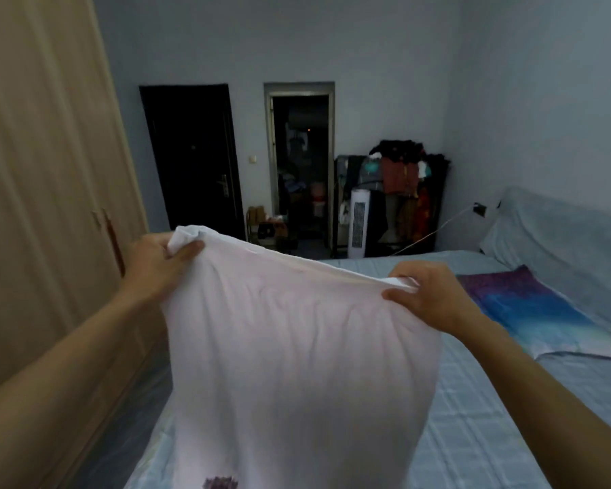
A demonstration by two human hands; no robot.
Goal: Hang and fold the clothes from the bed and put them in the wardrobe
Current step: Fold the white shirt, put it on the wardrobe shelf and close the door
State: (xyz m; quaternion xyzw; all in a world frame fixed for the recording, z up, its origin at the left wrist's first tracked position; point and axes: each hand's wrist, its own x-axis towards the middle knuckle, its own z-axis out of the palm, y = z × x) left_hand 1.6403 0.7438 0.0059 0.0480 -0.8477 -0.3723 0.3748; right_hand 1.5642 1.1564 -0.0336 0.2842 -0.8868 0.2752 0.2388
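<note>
Up in the air, a white garment (297, 347) is held stretched over the bed (473, 435).
Left hand (156, 264) and right hand (427, 294) each pinch a top corner; the wardrobe (43, 171) stands at left.

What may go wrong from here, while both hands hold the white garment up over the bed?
1. The left hand and the right hand pinch only the top corners of the white garment; a corner may slip and it could fall crumpled on the bed.
2. The wardrobe doors look closed while both hands are busy, so opening one may crease it.
</note>
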